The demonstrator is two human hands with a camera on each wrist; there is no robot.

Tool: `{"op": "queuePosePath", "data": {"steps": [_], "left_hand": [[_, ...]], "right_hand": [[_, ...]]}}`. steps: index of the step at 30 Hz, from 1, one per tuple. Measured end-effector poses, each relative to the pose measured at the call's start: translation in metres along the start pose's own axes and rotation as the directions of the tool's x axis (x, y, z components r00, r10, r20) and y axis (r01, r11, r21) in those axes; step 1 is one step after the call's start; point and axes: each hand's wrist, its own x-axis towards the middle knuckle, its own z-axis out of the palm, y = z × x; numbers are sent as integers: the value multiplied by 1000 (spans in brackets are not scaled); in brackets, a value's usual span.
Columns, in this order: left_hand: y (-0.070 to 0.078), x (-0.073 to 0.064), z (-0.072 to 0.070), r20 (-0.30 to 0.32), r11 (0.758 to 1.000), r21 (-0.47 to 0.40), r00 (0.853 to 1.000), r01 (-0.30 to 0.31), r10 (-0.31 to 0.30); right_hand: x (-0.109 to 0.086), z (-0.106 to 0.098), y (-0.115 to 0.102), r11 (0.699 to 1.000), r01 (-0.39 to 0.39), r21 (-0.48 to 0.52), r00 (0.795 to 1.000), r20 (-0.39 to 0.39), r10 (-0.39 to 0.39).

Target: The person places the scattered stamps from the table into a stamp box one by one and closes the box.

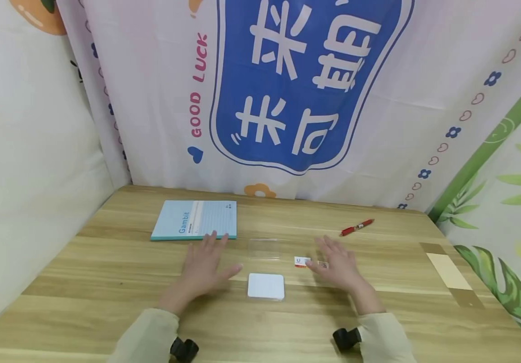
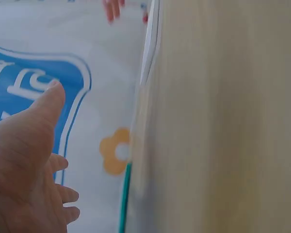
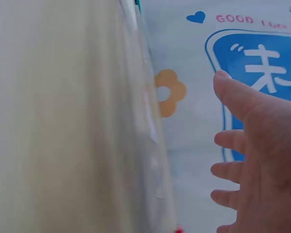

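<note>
Your fingers are spread and nearly straight on both hands, with nothing gripped in either one. Your left hand [image 1: 201, 272] has its fingertips over the near edge of the blue notebook [image 1: 212, 220] in the head view; you cannot tell there whether they touch it. Your right hand [image 1: 339, 264] has its thumb tip at the edge of the small printed card [image 1: 301, 261], contact again unclear, and a second small printed piece [image 1: 323, 264] shows just beside that thumb. Between your hands lies the white rounded-corner card [image 1: 266, 286], flat and nearer to you, with a clear rectangular piece [image 1: 264, 249] just beyond it. Farther out, the red pen [image 1: 357, 227] lies slantwise beyond your right hand. All of these are on the wood-grain table [image 1: 260, 333], and a printed curtain [image 1: 160, 101] hangs behind its far edge.
</note>
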Motion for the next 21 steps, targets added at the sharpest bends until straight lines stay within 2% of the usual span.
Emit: {"op": "queuePosePath", "data": {"steps": [4,11,14,21], "left_hand": [[9,-2,12,10,991,-134,1000,-26,28],[14,-6,32,11,946,-317,997,-70,77],[15,-9,36,23,938,-337,996,-76,89],[15,-13,40,39,953,-278,989,-123,140]], "right_hand": [[4,12,4,998,5,60,1000,-6,-5],[6,28,12,993,20,112,1000,-7,-19],[7,35,15,991,12,132,999,-52,-5],[8,45,16,986,-21,168,986,-162,49]]}}
